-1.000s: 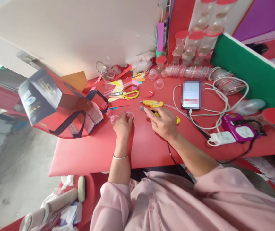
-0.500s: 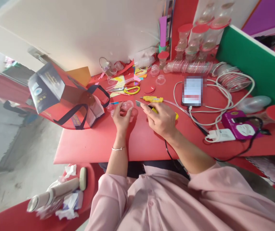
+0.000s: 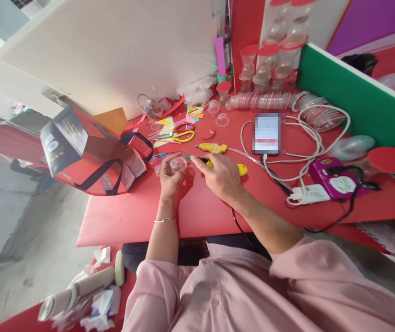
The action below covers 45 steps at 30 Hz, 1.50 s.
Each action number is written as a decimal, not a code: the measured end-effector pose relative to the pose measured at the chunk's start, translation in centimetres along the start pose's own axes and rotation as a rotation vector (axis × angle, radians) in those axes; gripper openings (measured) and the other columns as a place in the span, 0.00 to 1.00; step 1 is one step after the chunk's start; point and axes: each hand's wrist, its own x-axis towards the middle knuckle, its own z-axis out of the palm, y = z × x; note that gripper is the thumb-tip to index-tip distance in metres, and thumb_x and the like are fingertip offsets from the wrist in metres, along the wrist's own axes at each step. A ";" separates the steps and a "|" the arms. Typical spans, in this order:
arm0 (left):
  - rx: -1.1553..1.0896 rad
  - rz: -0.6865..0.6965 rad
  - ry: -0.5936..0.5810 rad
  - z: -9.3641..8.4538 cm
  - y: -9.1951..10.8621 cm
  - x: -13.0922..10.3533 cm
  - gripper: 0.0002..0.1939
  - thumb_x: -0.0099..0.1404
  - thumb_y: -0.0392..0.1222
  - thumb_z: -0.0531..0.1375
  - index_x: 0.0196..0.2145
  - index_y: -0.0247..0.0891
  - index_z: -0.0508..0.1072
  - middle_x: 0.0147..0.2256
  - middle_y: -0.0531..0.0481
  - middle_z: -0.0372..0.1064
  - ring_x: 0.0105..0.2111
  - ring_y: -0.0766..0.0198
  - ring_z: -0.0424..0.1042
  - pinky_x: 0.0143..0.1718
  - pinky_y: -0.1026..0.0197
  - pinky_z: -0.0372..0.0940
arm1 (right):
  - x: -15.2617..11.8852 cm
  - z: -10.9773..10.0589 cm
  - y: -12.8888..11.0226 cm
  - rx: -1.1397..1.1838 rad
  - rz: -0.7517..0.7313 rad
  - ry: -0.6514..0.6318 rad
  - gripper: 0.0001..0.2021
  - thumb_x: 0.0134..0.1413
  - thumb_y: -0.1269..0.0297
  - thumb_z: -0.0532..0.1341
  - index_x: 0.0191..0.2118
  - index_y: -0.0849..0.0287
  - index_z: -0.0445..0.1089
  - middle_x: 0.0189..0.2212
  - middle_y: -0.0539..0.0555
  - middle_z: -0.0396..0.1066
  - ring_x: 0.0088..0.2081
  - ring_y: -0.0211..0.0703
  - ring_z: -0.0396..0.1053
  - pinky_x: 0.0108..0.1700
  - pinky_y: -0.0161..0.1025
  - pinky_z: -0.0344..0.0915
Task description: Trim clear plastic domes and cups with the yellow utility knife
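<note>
My left hand [image 3: 170,180] has its fingers curled round a small clear plastic cup [image 3: 178,163], held low over the red table. In my right hand [image 3: 224,179] is a utility knife [image 3: 242,169] with a yellow and black handle. Its blade points left, close to the cup; whether it touches cannot be made out. More clear plastic pieces [image 3: 156,162] lie left of my left hand, partly hidden. Beyond my right hand lies a yellow tool [image 3: 212,147] with a narrow tip. Scissors [image 3: 184,135] with a yellow handle lie farther back.
A red and navy bag [image 3: 93,157] stands at the left. A phone [image 3: 267,133] with white cables lies right of centre, near a purple power socket [image 3: 338,177]. Stacked clear cups [image 3: 262,100] line the back, below bottles with red discs [image 3: 268,50]. A green divider [image 3: 352,92] bounds the right.
The plastic cup has turned in my left hand, its round opening now facing more toward me. My right hand keeps the knife near it. The view has shifted slightly.
</note>
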 end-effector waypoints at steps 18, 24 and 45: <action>-0.126 -0.060 -0.216 -1.3 -0.5 -0.2 0.26 0.50 0.35 0.67 0.48 0.45 0.70 0.42 0.52 0.71 0.26 0.69 0.71 0.25 0.62 0.71 | -0.1 0.0 -0.8 0.015 -0.035 -0.099 0.22 0.67 0.69 0.57 0.64 0.46 0.68 0.38 0.57 0.70 0.39 0.46 0.65 0.39 0.41 0.58; -0.259 -0.110 -0.248 -0.3 0.3 -0.5 0.28 0.52 0.41 0.66 0.50 0.49 0.64 0.44 0.50 0.70 0.30 0.65 0.72 0.19 0.68 0.60 | 0.2 -0.6 -0.8 0.049 -0.059 -0.093 0.23 0.67 0.70 0.56 0.63 0.47 0.69 0.41 0.58 0.72 0.42 0.46 0.67 0.42 0.41 0.62; -0.465 -0.190 -0.223 -0.3 1.3 -0.5 0.17 0.68 0.54 0.61 0.49 0.47 0.64 0.46 0.43 0.78 0.23 0.68 0.71 0.17 0.70 0.58 | 1.3 -1.0 0.6 0.202 -0.219 0.052 0.19 0.66 0.69 0.58 0.59 0.51 0.73 0.39 0.55 0.75 0.41 0.43 0.70 0.43 0.40 0.66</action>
